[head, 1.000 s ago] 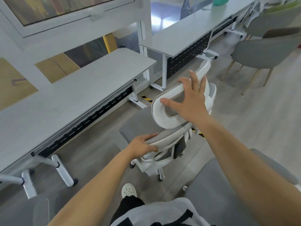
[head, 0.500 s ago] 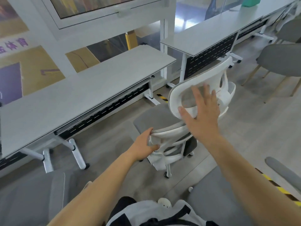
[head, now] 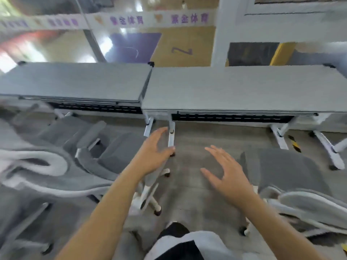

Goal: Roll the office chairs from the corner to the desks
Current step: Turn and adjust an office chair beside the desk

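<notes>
Two grey desks stand side by side ahead, the left desk point(head: 75, 81) and the right desk point(head: 234, 87). A grey and white office chair point(head: 116, 154) sits on my left with its wheeled base near my left arm. Another grey office chair point(head: 281, 169) sits on my right in front of the right desk. My left hand point(head: 152, 154) and my right hand point(head: 227, 177) hang in the air between the two chairs, fingers spread, holding nothing. The view is blurred by motion.
White desk legs point(head: 170, 136) on castors stand just beyond my hands. A further chair back point(head: 33, 166) fills the far left. Behind the desks a glass wall point(head: 169, 44) overlooks a sports court. Bare grey floor point(head: 187, 166) lies between the chairs.
Both hands have let go of the chair on the right and now hover free. My view has swung left to face the two desks square on.
</notes>
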### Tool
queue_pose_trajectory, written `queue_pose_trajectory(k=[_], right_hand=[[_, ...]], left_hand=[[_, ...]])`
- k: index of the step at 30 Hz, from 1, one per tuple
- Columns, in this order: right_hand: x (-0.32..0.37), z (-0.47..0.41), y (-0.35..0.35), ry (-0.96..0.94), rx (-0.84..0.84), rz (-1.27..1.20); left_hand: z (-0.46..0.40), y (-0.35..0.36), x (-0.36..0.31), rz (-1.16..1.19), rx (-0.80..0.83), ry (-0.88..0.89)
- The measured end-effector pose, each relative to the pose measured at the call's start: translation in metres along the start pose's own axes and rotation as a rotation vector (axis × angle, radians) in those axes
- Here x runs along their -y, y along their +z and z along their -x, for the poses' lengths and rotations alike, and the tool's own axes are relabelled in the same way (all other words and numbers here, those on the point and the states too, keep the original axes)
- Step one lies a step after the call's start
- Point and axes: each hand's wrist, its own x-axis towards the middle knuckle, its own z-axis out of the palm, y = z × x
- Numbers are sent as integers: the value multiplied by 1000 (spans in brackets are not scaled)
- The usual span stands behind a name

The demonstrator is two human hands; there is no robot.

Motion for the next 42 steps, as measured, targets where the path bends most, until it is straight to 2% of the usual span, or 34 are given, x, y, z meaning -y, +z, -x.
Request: queue_pose_trajectory(k=[4,7,12,14,15,17,19,22,26,29,34,42], right_hand=[[83,-48,51,-157,197,-3],[149,-76,95,-321,405,-8],[249,-100,172,-526,626,-17],[289,-108,202,-595,672,-47],[309,-113,218,-609,677,-43],[348,-125,248,-626,624,44],[377,-140,271,-660,523,207],[389,-154,291,-656,508,340],[387,-163,292,-620,591,217],[390,-170,293,-628,639,121],[389,-185,300,-619,656,56],[387,-225,295,-720,681,82]], left_hand=[[46,-126,35,17,-261,-15],[93,-203,54,-37,-484,-28],[120,-261,146,-94,-966,-133],[117,-268,199,-72,-1075,-274],[115,-268,225,-40,-1056,-372],[117,-261,263,166,-881,-521],[122,-248,280,305,-735,-517],[127,-250,293,175,-781,-537],[129,-274,306,-22,-678,-614],[123,-287,308,88,-647,-633],[101,-304,318,251,-641,-570],[66,-322,326,245,-589,-612]])
